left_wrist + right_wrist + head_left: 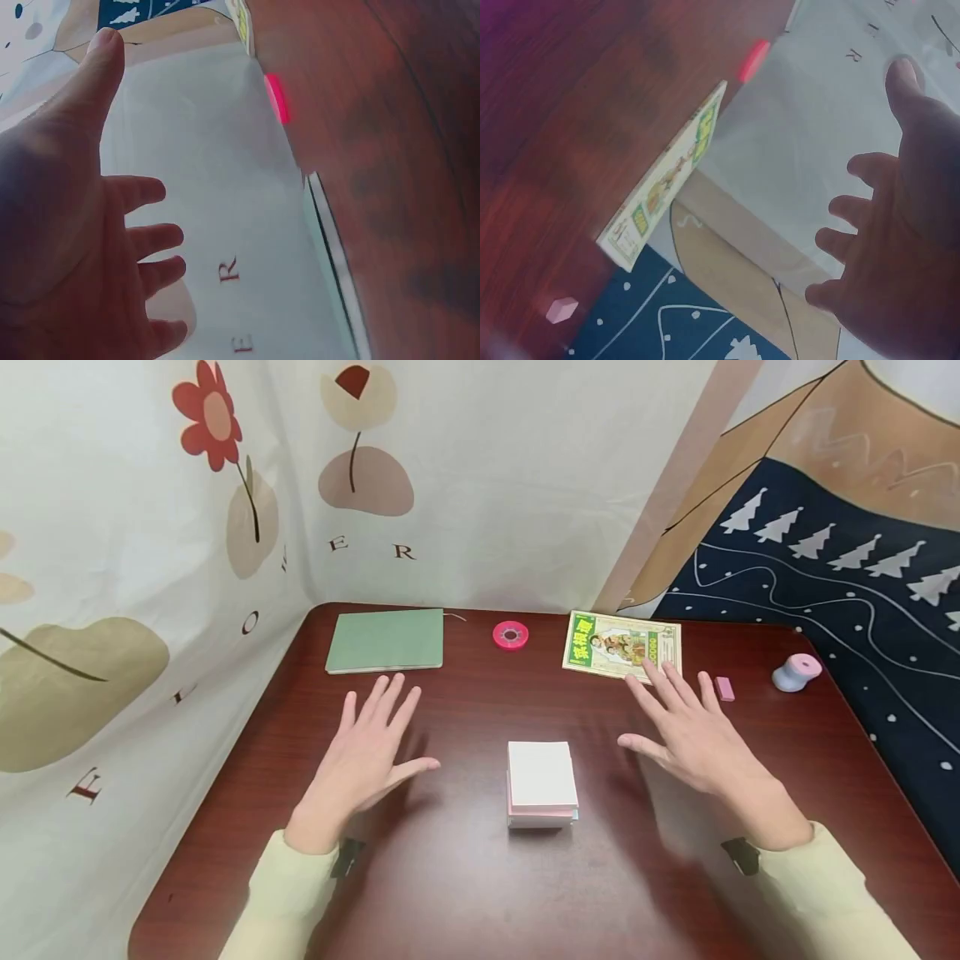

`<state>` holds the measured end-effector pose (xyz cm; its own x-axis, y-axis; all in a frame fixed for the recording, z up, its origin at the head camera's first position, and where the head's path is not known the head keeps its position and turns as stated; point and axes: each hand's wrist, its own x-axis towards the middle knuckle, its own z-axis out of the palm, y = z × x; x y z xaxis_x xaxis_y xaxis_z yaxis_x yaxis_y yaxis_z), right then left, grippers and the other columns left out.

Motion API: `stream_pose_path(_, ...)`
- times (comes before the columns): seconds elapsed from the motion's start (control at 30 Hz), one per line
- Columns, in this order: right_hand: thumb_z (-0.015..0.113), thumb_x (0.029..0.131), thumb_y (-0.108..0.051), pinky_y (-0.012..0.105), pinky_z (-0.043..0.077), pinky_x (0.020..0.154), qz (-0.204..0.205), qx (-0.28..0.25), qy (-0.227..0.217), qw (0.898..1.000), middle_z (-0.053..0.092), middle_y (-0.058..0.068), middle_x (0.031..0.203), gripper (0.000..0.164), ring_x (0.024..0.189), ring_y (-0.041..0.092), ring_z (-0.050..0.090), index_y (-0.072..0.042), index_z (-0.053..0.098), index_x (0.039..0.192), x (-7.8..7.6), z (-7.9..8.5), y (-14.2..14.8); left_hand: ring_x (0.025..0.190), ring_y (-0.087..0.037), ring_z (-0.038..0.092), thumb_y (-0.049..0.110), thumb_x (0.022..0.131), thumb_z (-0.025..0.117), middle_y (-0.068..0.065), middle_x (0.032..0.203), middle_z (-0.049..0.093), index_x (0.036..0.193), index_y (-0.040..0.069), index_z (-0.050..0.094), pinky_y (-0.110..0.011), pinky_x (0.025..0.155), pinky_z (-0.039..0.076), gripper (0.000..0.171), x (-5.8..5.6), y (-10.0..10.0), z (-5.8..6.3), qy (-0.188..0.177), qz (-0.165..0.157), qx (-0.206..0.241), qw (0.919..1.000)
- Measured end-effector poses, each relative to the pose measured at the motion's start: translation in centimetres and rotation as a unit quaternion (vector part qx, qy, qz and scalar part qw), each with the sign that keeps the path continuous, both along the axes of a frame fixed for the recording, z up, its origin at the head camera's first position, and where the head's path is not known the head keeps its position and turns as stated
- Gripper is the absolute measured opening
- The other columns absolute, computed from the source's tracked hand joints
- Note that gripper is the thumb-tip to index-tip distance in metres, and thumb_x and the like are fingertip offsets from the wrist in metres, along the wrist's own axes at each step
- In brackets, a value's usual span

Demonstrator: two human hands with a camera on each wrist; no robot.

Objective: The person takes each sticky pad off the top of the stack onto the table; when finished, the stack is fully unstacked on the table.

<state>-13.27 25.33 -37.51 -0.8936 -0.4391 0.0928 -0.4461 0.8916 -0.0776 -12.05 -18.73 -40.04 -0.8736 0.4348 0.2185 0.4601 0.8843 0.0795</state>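
My left hand (362,752) hovers over the left half of the table with fingers spread and holds nothing. Over the right half, my right hand (693,735) is likewise spread, its palm bare in the right wrist view. Between the two hands sits a stack of white and pink paper pads (542,783), with a bit of light blue at its right edge. A green notebook (386,640) lies just beyond the left fingertips. The right fingertips overlap the lower edge of a green and yellow illustrated booklet (622,643) in the head view, close to a small pink eraser (724,688).
A pink ring-shaped roll (511,635) lies at the back middle of the brown table (465,893). At the back right stands a pale blue and pink cylinder (797,672). Printed cloth (510,485) hangs behind the table and along both sides.
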Motion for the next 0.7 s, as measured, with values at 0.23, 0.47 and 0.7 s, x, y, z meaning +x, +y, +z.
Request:
stream_pose_path(0.23, 0.062, 0.090, -0.056, 0.054, 0.001, 0.116, 0.064, -0.098, -0.011, 0.993, 0.018, 0.009, 0.161, 0.084, 0.147, 0.032, 0.012, -0.019, 0.027, 0.156, 0.4, 0.9, -1.7, 0.147, -0.022, 0.016, 0.060, 0.084, 0.067, 0.001, 0.162, 0.016, 0.158, 0.028, 0.008, -0.053, 0.114, 0.019, 0.100, 0.9, 3.1, -0.8, -0.135, -0.075, 0.168, 0.9735)
stream_pose_path(0.47, 0.066, 0.089, -0.051, 0.052, 0.011, 0.116, 0.186, -0.154, -0.045, 0.969, 0.024, 0.005, 0.160, 0.081, 0.147, 0.028, 0.018, -0.018, 0.033, 0.154, 1.7, 1.0, -5.7, 0.142, -0.020, 0.030, 0.042, 0.074, 0.085, 0.003, 0.157, 0.028, 0.156, 0.035, 0.012, -0.051, 0.110, 0.030, 0.110, 1.9, 7.7, -2.5, -0.257, -0.135, 0.357, 0.8875)
stream_pose_path(0.7, 0.072, 0.086, -0.048, 0.053, 0.016, 0.115, 0.250, -0.161, -0.086, 0.951, 0.027, 0.006, 0.159, 0.079, 0.146, 0.026, 0.021, -0.016, 0.040, 0.151, 2.4, 0.0, -8.2, 0.136, -0.022, 0.040, 0.031, 0.071, 0.089, 0.001, 0.154, 0.033, 0.155, 0.029, 0.019, -0.052, 0.111, 0.028, 0.109, 2.3, 10.3, -3.9, -0.301, -0.147, 0.421, 0.8431)
